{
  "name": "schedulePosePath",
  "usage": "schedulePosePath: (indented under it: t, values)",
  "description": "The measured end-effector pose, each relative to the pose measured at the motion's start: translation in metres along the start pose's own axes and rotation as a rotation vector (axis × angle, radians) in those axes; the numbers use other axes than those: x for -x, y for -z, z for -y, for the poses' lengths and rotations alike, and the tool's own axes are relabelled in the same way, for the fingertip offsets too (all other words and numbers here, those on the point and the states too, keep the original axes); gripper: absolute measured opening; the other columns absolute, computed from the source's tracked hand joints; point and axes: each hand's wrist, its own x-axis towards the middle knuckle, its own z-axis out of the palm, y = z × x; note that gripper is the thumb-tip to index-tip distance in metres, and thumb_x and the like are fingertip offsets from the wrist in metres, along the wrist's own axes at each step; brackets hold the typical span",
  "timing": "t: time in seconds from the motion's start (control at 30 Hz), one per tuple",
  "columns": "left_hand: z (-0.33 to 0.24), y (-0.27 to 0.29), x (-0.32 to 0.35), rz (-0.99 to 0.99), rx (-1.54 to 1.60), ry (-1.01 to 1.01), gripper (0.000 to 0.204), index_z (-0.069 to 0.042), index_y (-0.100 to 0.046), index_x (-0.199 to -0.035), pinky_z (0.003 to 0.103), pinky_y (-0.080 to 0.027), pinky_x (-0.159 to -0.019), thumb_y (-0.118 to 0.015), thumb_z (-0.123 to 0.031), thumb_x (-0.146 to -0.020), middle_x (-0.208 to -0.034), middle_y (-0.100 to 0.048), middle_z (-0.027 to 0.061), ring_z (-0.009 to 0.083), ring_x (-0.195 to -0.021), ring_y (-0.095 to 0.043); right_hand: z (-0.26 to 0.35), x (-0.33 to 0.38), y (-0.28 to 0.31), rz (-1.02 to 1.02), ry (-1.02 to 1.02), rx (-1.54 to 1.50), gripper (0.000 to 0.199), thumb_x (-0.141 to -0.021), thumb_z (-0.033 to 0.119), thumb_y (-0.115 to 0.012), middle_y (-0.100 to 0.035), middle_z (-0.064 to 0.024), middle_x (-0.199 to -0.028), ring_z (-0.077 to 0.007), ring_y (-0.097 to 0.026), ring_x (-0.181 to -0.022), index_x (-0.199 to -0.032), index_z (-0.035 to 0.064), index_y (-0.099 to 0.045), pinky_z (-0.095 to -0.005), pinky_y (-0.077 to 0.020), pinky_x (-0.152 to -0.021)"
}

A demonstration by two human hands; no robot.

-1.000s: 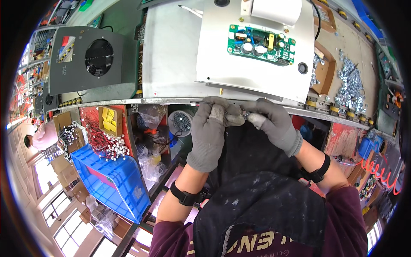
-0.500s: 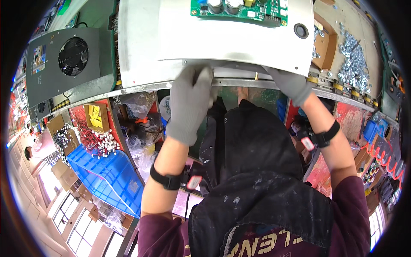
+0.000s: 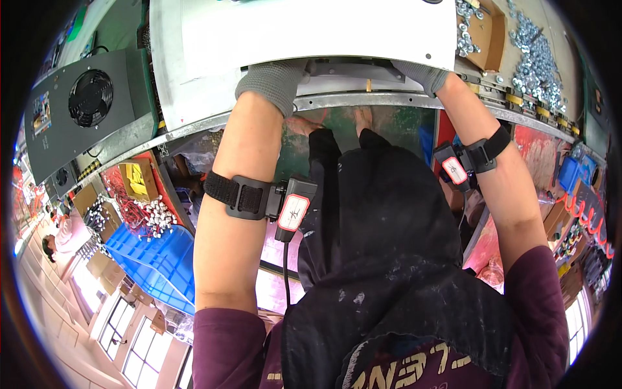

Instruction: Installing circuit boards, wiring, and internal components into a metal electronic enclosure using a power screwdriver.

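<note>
Both grey-gloved hands, left [image 3: 272,83] & right [image 3: 424,74], reach under flat white metal panel [image 3: 311,32]; fingers hidden, grip can't tell. Risk: panel could slip off bench edge [image 3: 363,100] if held unevenly.

grey fan unit [image 3: 81,107], blue bin [image 3: 159,256], loose screws [image 3: 534,55]

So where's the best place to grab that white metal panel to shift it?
Probably its near edge, from the person's side, one hand toward each end. The white panel lies flat and wide on the bench, and that edge overhangs the metal rail. Both gloved hands, left hand and right hand, already reach under it there; their fingers are hidden.
</note>
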Motion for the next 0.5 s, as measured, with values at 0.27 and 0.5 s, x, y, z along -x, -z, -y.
schedulePosePath:
  t: [0.27, 0.5]
  values:
    - [0.001, 0.009, 0.006, 0.006, 0.382, -0.014, 0.018, -0.001, -0.061, -0.094, 0.03, -0.048, -0.051, -0.055, -0.018, -0.091, -0.078, -0.062, 0.0093, 0.017, -0.063, -0.06, -0.007, -0.003, -0.008, 0.003, 0.011, 0.03, 0.026, -0.088, 0.017, -0.058, -0.066, -0.0108, -0.096, -0.0191, -0.062, -0.08, -0.111, 0.0047, -0.063, -0.0299, -0.0505, -0.074]
    - [-0.001, 0.02, 0.032, 0.034, 0.842, -0.01, 0.017, -0.001, -0.06, -0.094, 0.027, -0.047, -0.049, -0.054, -0.016, -0.092, -0.075, -0.061, 0.0079, 0.0154, -0.061, -0.058, -0.02, 0.005, -0.022, 0.023, -0.003, 0.082, 0.028, -0.088, 0.017, -0.058, -0.065, -0.0104, -0.095, -0.0178, -0.061, -0.079, -0.114, 0.0058, -0.062, -0.0288, -0.0503, -0.073]
